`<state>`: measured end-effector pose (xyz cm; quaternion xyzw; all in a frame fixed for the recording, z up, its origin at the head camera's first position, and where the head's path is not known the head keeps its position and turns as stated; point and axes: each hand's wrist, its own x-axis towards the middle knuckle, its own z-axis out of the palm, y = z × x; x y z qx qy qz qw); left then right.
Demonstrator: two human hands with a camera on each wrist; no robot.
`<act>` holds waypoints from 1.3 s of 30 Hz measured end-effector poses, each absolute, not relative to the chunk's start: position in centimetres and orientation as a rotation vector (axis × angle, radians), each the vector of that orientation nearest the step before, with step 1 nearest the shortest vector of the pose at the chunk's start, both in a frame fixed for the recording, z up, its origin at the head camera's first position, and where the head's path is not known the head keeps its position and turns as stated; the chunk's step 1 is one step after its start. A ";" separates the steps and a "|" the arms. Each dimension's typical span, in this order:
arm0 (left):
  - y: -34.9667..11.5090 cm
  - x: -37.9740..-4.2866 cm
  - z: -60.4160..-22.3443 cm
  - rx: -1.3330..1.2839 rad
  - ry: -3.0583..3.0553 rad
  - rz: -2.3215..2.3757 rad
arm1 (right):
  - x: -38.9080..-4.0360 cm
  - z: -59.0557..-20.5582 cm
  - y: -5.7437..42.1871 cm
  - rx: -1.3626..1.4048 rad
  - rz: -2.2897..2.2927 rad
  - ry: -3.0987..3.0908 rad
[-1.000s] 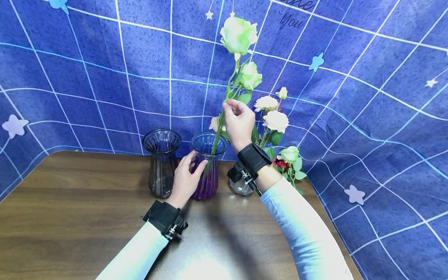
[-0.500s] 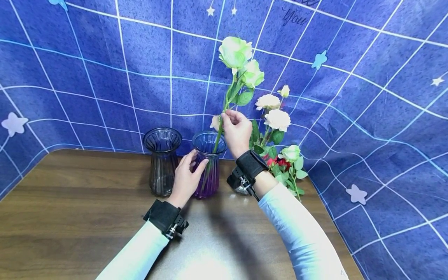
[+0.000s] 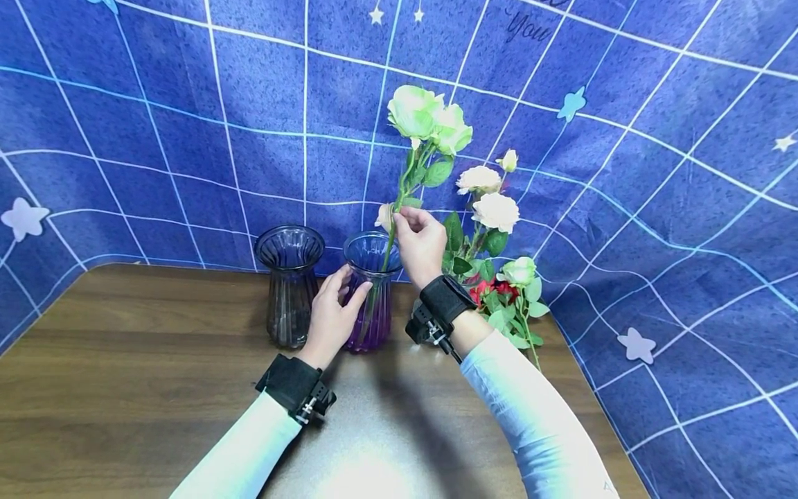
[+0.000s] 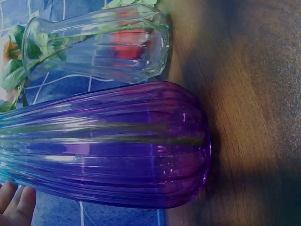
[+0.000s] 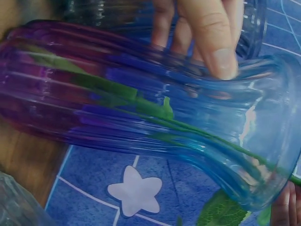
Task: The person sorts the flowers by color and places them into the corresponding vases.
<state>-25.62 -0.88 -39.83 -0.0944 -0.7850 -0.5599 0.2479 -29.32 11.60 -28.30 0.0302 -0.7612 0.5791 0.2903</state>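
A ribbed glass vase (image 3: 372, 326), blue at the top and purple below, stands upright on the table. My left hand (image 3: 332, 315) holds it at the neck, thumb and fingers on either side. My right hand (image 3: 422, 242) pinches the green stem of a pale green-white rose (image 3: 413, 114) just above the rim. A second bloom (image 3: 451, 130) grows on that stem, which leans right. Through the purple glass (image 4: 117, 162) in the left wrist view, the stem's lower end is seen close to the vase bottom.
A smoky grey glass vase (image 3: 289, 305) stands just left of the held one. To the right, a clear vase (image 4: 94, 44) is mostly hidden by my wrist in the head view. Pale pink flowers (image 3: 495, 211), red flowers and a green-white rose (image 3: 519, 271) are near it. A blue cloth hangs behind.
My right hand has come down with the rose, and its stem sits deeper in the blue-purple vase. The left hand stays on the vase neck.
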 end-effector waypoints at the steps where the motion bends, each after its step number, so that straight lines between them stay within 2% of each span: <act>1: -0.9 -25.7 -39.8 -0.258 -2.138 -1.525 | -29.3 -28.4 11.6 0.079 1.539 -2.035; 22: -0.7 -25.8 -39.6 -0.274 -2.127 -1.507 | -29.1 -29.3 12.3 0.115 1.427 -2.183; 39: -0.8 -25.5 -39.8 -0.256 -2.117 -1.532 | -28.2 -29.2 13.8 0.071 1.561 -2.159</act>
